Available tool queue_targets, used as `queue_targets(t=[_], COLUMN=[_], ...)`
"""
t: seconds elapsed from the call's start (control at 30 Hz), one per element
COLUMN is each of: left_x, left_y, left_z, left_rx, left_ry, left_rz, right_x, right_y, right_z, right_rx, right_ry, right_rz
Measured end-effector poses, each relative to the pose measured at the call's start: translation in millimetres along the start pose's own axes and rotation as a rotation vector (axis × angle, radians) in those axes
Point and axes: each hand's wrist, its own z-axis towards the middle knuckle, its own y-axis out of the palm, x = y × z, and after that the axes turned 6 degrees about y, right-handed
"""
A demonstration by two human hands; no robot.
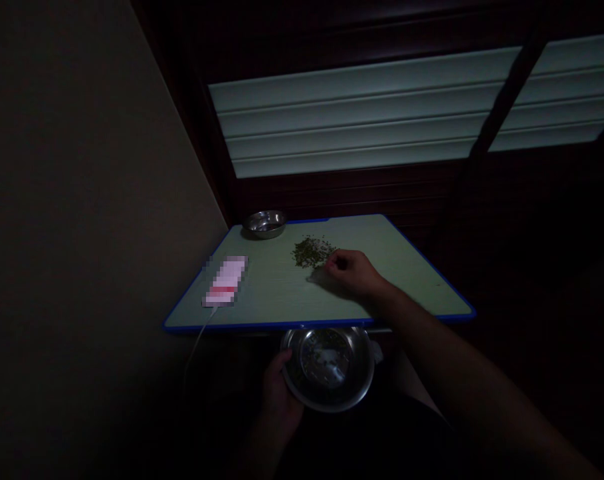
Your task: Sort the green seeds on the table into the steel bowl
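Note:
Under the table's front edge, my left hand (281,393) grips the left rim of a metal bowl (327,398), thumb over the edge. Small bits lie in the bottom of that bowl, too dim to name. On the pale green tabletop is a loose heap of small, dark green grains or beans (308,253). My right hand (351,272) is at the heap's right front edge, fingers curled and pinched together. Whether anything is between those fingertips, I cannot make out.
A smaller metal bowl (266,225) stands at the table's back left corner. A lit phone (226,281), blurred out, lies at the left with a white cable (198,340) hanging over the front edge. The blue-rimmed table (407,293) is near a wall (92,167) and slatted doors (352,113).

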Motion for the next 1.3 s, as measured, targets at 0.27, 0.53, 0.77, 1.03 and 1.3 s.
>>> queue_targets(t=[0.27, 0.53, 0.77, 1.03, 1.3], left_x=[0.8, 0.7, -0.6, -0.9, -1.4], left_y=[0.4, 0.7, -1.5, -2.3, -3.1], left_z=[-1.6, -0.5, 0.6, 0.0, 0.3], left_rx=[-0.014, -0.021, -0.012, -0.016, -0.035], left_ry=[0.003, 0.002, -0.002, 0.002, 0.003], left_rz=[0.001, 0.011, 0.005, -0.003, 0.003], right_x=[11.3, 9.0, 9.7, 10.9, 7.1], right_y=[-2.8, -9.7, -11.7, -7.7, -9.4], right_z=[1.4, 7.9, 10.1, 8.3, 7.5], right_rx=[-0.052, 0.155, 0.186, 0.108, 0.154], right_ry=[-0.057, 0.059, 0.041, 0.071, 0.119], right_rz=[-0.287, -0.504, -0.604, -0.485, -0.524])
